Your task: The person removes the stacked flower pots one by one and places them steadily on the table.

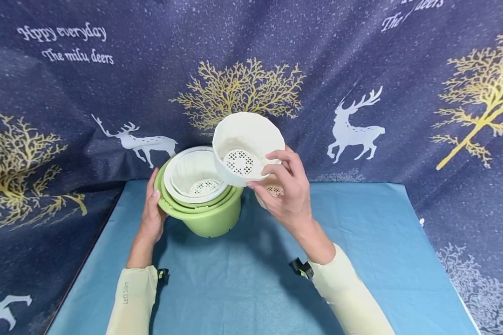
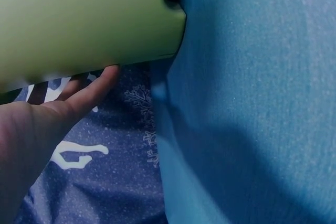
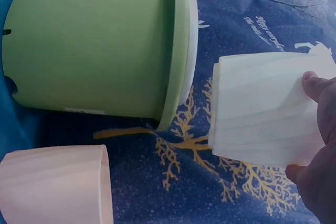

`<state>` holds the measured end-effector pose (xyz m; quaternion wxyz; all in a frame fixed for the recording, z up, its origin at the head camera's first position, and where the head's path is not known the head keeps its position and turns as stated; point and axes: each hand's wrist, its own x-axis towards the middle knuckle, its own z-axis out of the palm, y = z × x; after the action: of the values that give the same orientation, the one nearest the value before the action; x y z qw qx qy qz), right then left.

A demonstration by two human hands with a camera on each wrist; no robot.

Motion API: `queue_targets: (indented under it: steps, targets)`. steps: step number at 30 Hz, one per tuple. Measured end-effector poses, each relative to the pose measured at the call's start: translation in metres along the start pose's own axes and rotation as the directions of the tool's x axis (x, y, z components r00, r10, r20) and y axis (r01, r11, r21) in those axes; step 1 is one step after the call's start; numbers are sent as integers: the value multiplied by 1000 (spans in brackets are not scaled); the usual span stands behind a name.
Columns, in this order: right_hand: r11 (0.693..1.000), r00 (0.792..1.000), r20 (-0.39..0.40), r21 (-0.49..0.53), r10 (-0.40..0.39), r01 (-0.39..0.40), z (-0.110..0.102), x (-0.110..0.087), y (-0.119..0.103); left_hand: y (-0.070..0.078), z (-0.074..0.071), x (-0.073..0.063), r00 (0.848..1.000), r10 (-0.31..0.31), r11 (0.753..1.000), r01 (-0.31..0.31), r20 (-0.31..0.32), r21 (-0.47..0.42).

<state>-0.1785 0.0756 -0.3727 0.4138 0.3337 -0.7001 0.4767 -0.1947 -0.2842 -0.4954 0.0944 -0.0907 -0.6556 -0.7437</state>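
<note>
My left hand (image 1: 152, 216) holds the left side of a big green plant pot (image 1: 211, 221), thumb at the rim and fingers along the outer wall. Nested inside it are another green rim and a white pot (image 1: 193, 174) with a perforated bottom. To the right, my right hand (image 1: 291, 190) grips a smaller white pot (image 1: 249, 132) by its side, raised and tilted so its holed base shows. A second edge stands out at this pot's mouth (image 3: 214, 106) in the right wrist view. Behind the right hand, partly hidden, stands a pale pink pot (image 3: 55, 184).
A blue cloth (image 1: 243, 288) covers the table. Close behind rises a dark blue curtain (image 1: 142, 88) printed with deer and yellow trees. Black wrist cameras sit at both sleeves, the right one (image 1: 302, 268) close above the cloth.
</note>
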Motion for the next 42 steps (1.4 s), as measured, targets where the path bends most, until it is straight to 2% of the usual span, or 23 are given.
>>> queue_targets:
  steps: [9,17,30,42]
  targets:
    - [990,999,-9,-135,34,-35,-15,0,2,1,1,0,1000,9,1000,-9,10,1]
    - [987,999,-44,-162,15,-22,-26,2,5,1,1,-1,1000,-5,1000,5,3,3]
    - [979,996,-70,-192,49,-62,-39,-3,12,2,0,-1,1000,8,1000,-8,14,5]
    - [973,991,-111,-213,72,-95,-52,-10,21,1,-1,-1,1000,-4,1000,4,2,4]
